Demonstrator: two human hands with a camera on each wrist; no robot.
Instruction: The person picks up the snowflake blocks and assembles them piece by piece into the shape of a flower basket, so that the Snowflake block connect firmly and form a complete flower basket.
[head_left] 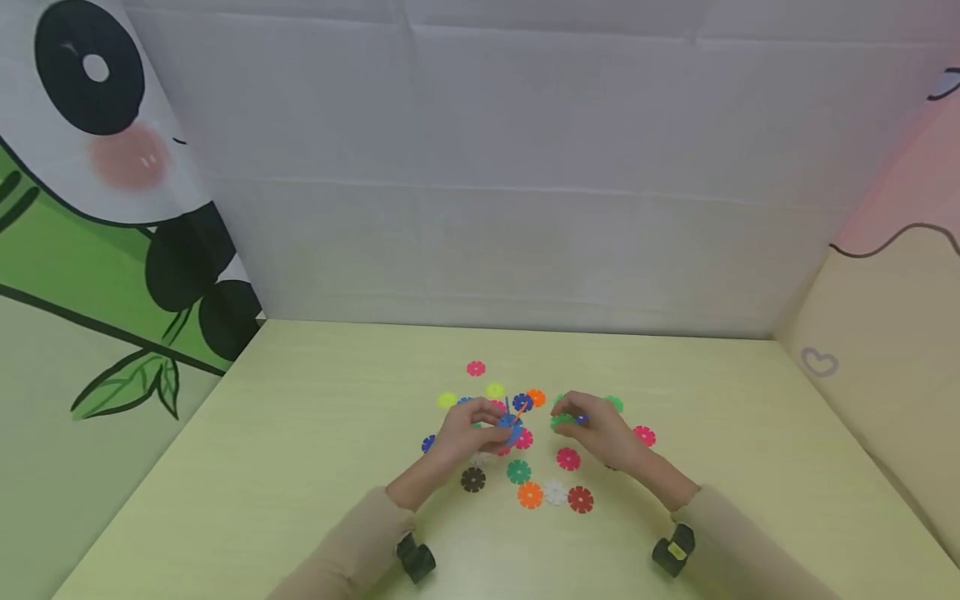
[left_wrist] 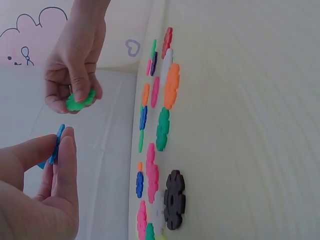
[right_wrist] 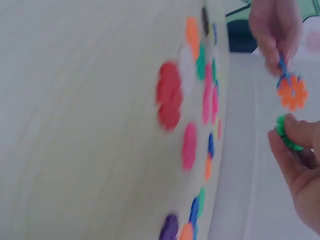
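My left hand point(head_left: 467, 432) pinches a blue notched disc point(left_wrist: 57, 145) between thumb and fingers. An orange notched disc point(right_wrist: 293, 93) is slotted into the blue piece and stands out toward the right; more blue shows around the joint. Across a small gap, my right hand point(head_left: 602, 427) grips a green notched disc point(left_wrist: 80, 101) by thumb and fingertips. In the right wrist view the green piece sits just below the orange one, apart from it. Both hands are raised above the table, and the fingers partly cover the pieces.
Loose notched discs lie scattered on the pale table point(head_left: 300, 467) beneath and around the hands, among them a black disc point(head_left: 473, 480), a dark red disc point(head_left: 581, 500) and a white disc point(head_left: 555, 492). A white backdrop point(head_left: 525, 250) rises behind; printed panels flank the table.
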